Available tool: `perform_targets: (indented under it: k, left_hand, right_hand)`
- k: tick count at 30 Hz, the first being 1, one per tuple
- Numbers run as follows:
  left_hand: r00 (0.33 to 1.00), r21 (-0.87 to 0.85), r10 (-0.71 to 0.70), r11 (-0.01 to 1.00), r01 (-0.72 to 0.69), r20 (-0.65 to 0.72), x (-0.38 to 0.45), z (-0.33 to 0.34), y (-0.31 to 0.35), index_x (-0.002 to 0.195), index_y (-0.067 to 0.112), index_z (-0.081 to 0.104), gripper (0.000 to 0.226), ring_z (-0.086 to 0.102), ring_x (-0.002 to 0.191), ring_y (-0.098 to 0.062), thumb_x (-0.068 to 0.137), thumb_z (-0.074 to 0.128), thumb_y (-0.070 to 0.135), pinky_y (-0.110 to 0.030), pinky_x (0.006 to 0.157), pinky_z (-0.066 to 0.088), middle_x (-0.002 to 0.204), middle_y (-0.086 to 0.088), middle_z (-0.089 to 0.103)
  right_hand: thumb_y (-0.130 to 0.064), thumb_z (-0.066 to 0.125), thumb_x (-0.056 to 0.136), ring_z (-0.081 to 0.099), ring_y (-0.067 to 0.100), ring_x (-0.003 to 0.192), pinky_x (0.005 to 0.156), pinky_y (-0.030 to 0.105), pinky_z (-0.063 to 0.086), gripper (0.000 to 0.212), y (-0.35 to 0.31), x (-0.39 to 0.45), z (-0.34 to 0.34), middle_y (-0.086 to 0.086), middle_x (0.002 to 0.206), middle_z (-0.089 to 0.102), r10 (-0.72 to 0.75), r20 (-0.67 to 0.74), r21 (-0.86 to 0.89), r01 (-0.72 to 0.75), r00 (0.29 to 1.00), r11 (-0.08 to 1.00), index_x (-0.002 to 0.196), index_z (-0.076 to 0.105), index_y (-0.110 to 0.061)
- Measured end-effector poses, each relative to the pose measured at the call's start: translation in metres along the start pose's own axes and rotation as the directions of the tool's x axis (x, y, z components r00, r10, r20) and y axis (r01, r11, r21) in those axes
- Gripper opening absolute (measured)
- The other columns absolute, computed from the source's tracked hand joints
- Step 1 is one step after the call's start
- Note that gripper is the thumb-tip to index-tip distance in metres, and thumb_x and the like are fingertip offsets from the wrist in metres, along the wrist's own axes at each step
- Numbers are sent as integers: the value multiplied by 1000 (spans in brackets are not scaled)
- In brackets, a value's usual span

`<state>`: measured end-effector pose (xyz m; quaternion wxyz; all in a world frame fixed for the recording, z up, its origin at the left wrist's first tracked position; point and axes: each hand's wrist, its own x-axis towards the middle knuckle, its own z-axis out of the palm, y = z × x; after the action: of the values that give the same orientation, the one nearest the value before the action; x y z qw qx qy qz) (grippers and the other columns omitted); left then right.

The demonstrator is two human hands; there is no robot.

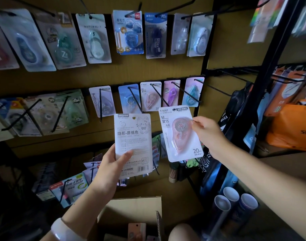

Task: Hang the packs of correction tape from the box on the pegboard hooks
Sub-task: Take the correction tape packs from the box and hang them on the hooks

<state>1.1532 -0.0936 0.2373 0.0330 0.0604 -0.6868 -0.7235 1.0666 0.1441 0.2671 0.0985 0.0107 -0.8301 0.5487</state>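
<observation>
White pack (133,145) left hand (107,164); pink pack (181,134) right hand (206,131).

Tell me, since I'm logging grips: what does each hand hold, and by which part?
The left hand grips a white pack by its lower left corner, back side showing. The right hand pinches a pink pack at its right edge.

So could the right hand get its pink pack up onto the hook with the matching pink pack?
Probably yes. The right hand holds the pink pack just below the matching pack, and that hook juts out with nothing in front.
</observation>
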Motion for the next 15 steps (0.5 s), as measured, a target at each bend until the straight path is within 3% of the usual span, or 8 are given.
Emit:
perform_targets:
  k: [4, 8, 11, 15]
  left_hand:
    - [1000, -7, 8, 1000, -8, 11, -5, 0, 0, 122, 30, 53, 53, 56, 110, -30, 71, 64, 35, -55, 94, 47, 114, -4, 64]
    - [1000, -1, 27, 1000, -27, -1, -4, -4, 1, 122, 28, 53, 35, 56, 108, -29, 87, 59, 22, -52, 93, 48, 111, -4, 64]
    - [999, 10, 34, 999, -34, -4, -4, -5, 6, 124, 28, 52, 35, 56, 109, -29, 90, 54, 20, -55, 97, 44, 112, -4, 64]
    - [997, 32, 79, 996, -79, -13, -5, -2, 14, 126, 27, 50, 34, 55, 96, -20, 93, 50, 19, -29, 68, 44, 108, -2, 62]
  right_hand:
    - [-19, 47, 95, 52, 19, 79, 69, 30, 38, 18, -2, 0, 2, 10, 89, 63, 8, 9, -47, -8, 1000, 999, 94, 62, -11]
    - [-21, 47, 95, 52, 20, 80, 69, 30, 39, 19, -4, -2, 0, 8, 88, 63, 15, 18, -67, -13, 1000, 998, 96, 63, -10]
    - [-22, 47, 95, 53, 21, 81, 70, 31, 40, 22, -5, -3, -3, 13, 91, 62, 24, 36, -74, -21, 999, 997, 98, 62, -7]
    - [-23, 50, 94, 54, 24, 82, 74, 34, 46, 21, -5, -1, -3, 13, 89, 60, 76, 71, -91, -69, 995, 993, 97, 60, -4]
